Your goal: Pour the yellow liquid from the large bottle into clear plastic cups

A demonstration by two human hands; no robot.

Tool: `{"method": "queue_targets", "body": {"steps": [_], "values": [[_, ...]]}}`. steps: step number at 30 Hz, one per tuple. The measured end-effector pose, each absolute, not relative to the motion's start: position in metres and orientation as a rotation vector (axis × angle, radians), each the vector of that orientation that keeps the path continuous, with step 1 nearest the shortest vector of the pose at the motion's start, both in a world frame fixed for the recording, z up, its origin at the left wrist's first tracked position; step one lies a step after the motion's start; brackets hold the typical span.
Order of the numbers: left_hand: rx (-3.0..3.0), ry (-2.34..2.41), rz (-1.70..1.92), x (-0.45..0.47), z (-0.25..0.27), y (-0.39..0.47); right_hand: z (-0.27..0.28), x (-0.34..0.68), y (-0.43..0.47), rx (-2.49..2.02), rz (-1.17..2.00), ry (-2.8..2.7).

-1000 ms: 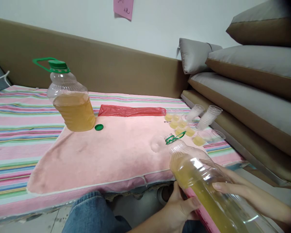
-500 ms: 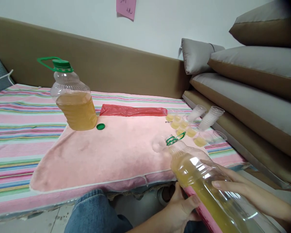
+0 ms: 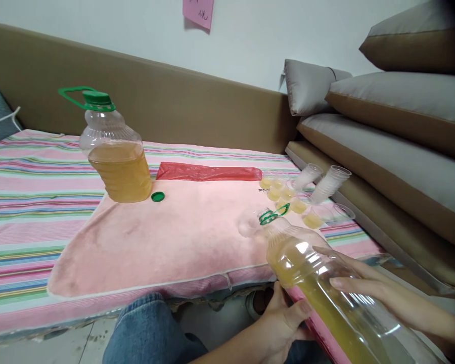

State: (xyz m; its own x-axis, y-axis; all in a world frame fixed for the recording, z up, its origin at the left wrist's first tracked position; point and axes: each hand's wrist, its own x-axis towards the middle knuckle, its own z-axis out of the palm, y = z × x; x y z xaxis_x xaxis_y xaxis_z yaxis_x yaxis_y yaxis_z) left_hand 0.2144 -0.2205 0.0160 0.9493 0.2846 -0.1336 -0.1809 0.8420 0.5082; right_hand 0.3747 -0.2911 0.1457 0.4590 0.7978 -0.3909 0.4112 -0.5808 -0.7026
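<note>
A large clear plastic bottle [image 3: 307, 273] of yellow liquid lies tilted between my hands, its uncapped neck with a green ring pointing up and left. From below, my left hand [image 3: 284, 318] grips it by the pink label. My right hand [image 3: 367, 285] wraps its upper right side, thumb and fingers on the plastic. Just beyond the mouth a clear plastic cup [image 3: 248, 224] sits on the pink cloth [image 3: 155, 242]; the neck partly hides it. Several cups holding yellow liquid [image 3: 275, 193] stand behind the neck. The bottle's base runs out of view.
At the left stands another bottle [image 3: 125, 169] with a green cap and handle, a loose green cap [image 3: 158, 196] beside it. A red plastic bag [image 3: 208, 172] lies behind. Stacked clear cups [image 3: 330, 184] lean near the piled cushions [image 3: 394, 146] on the right.
The view has shifted very slightly. Both hands keep their hold on the bottle, and its tilt looks nearly the same.
</note>
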Motion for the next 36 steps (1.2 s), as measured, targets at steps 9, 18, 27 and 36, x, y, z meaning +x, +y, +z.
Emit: {"method": "queue_targets", "body": {"steps": [9,18,27,36], "values": [[0.522,0.236,0.236,0.214,0.02,-0.223,0.144,0.377,-0.29,-2.206,1.008,-1.001],[0.539,0.238,0.244,0.215,0.02,-0.222,0.15,0.374,-0.286,-2.243,0.983,-1.022],[0.534,0.242,0.237,0.216,0.021,-0.223,0.147,0.381,-0.286,-2.331,1.041,-1.009],[0.524,0.22,0.232,0.217,0.023,-0.224,0.149,0.381,-0.285,-2.347,1.069,-0.997]]}}
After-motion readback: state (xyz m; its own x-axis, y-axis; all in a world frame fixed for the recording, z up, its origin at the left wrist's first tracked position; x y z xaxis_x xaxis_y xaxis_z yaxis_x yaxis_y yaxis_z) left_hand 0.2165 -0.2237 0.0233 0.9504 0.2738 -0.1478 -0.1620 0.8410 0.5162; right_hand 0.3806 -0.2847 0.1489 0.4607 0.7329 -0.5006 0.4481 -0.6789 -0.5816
